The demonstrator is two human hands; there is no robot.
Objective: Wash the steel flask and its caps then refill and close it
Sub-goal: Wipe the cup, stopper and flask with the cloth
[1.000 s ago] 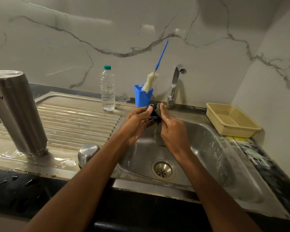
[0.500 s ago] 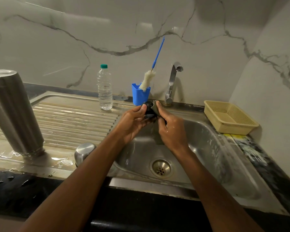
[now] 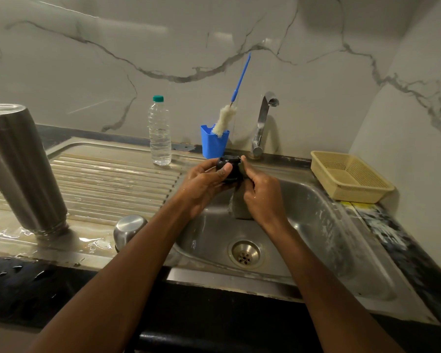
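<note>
Over the back of the sink basin [image 3: 316, 225], my left hand [image 3: 201, 184] grips a small black inner cap [image 3: 228, 165]. My right hand [image 3: 261, 197] holds a grey-green scrub pad [image 3: 239, 207] against the cap; the pad hangs down below the fingers. The steel flask [image 3: 21, 169] stands upside down on the wet drainboard at the far left. A rounded steel outer cap [image 3: 129, 229] sits upside down on the drainboard near the basin's left edge.
A clear water bottle with a green lid [image 3: 159, 133] stands at the back of the drainboard [image 3: 107, 179]. A blue holder [image 3: 214, 143] with a bottle brush [image 3: 229, 110] sits beside the tap [image 3: 262, 123]. A beige basket [image 3: 349, 175] rests at the right. Drain [image 3: 245, 254].
The black cap has turned between my hands and shows more clearly above my left thumb. Both hands stay over the basin; the view shifted slightly.
</note>
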